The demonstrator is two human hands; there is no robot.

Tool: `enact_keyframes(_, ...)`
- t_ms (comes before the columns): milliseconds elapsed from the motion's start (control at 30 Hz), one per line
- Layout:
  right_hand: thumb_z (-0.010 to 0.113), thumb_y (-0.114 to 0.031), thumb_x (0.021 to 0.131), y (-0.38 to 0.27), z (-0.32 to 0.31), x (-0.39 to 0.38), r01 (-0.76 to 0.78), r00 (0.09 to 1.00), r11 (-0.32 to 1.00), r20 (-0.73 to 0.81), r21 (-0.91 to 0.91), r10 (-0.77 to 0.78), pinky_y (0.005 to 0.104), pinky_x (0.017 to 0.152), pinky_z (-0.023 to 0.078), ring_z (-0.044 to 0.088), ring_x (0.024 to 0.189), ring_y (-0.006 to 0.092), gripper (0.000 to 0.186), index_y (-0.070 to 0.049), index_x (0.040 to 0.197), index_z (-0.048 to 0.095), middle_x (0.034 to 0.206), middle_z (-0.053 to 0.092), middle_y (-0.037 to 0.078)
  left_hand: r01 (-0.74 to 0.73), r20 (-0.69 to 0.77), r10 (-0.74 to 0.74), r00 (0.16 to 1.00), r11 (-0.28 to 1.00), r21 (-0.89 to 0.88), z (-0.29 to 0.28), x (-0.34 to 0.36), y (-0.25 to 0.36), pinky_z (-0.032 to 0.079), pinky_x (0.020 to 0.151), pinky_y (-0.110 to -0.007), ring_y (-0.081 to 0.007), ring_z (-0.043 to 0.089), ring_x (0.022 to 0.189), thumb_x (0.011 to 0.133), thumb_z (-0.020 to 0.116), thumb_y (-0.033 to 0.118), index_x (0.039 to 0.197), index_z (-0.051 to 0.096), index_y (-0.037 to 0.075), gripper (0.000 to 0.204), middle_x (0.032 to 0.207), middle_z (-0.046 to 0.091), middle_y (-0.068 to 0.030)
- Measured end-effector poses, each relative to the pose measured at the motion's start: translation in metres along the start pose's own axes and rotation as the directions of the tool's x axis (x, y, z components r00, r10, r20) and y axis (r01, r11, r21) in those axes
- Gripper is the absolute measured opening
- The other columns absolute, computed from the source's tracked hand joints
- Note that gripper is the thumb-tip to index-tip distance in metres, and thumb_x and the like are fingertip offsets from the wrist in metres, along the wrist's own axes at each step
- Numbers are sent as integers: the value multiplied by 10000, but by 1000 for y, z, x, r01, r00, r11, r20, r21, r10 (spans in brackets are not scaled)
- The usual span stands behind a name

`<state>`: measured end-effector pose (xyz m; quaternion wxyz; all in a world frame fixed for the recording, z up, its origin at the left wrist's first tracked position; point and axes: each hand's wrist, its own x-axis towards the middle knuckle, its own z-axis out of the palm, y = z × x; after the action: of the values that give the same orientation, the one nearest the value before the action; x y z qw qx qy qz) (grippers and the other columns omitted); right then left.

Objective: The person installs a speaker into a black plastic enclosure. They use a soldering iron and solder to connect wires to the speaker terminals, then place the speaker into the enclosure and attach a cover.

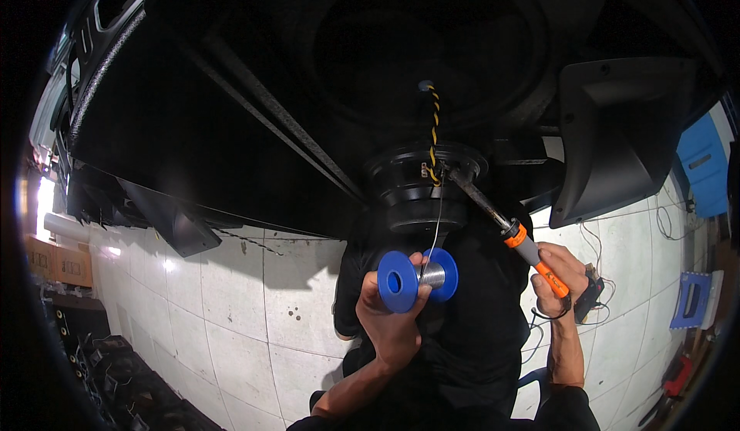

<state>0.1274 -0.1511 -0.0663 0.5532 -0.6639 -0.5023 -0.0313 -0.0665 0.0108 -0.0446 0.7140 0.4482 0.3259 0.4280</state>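
Observation:
In my left hand (391,327) is a blue spool of solder wire (397,282), its thin silvery strand running up to the terminal of a black loudspeaker driver (424,207). My right hand (556,281) grips an orange and grey soldering iron (528,250). The iron's metal shaft slants up and left, and its tip is at the same terminal. A twisted black and yellow cable (436,119) comes down from a hole in the dark cabinet and ends there too. Whether tip and solder touch is too small to tell.
The large black speaker cabinet (231,138) fills the upper part of the view. A black horn (624,130) stands at its right. Thin cables lie on the white tiled floor (239,315). Farther right is a blue stool (691,300); cardboard boxes (58,261) stand at the far left.

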Motion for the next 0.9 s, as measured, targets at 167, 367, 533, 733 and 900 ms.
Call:
enact_keyframes(167,768,-149,834,2,1,-1,-13,1000,1000,-1,11,13,362,787,606,744,894,348,348,35,1126,722,1038,723,270,-17,-1,17,1000,1000,7,-1,0,1,457,1111,-523,-318,687,1144,797,748,-63,1039,585,25,305,1197,686,-233)
enact_keyframes(367,772,-156,840,4,1,-1,-4,1000,1000,0,24,4,364,796,604,742,903,346,346,31,1127,724,1049,722,268,-23,1,23,1000,996,87,-4,-6,8,510,1076,-469,-282,708,1108,803,700,-159,1053,596,5,317,1152,712,-210)
enact_keyframes(533,776,-149,837,5,2,-2,-3,1000,1000,-5,30,3,366,801,601,741,903,345,350,32,1132,722,1047,721,275,-39,7,39,999,993,108,-8,-10,7,549,1034,-429,-256,712,1092,817,706,-162,1057,612,-11,299,1145,717,-198)
enact_keyframes(733,782,-152,837,5,3,-2,-8,1000,999,-15,39,9,368,799,601,741,905,350,354,26,1137,719,1039,721,279,-15,-17,16,1000,995,94,-8,-13,6,562,1020,-418,-240,712,1080,819,707,-159,1053,617,-23,286,1152,715,-189)
enact_keyframes(900,784,-169,841,7,3,-3,1,1000,999,-19,42,0,368,794,603,742,900,354,361,19,1141,718,1038,722,277,-18,-2,18,1000,998,68,-9,-13,6,559,1026,-420,-263,712,1096,799,682,-187,1078,612,-32,327,1155,711,-205)
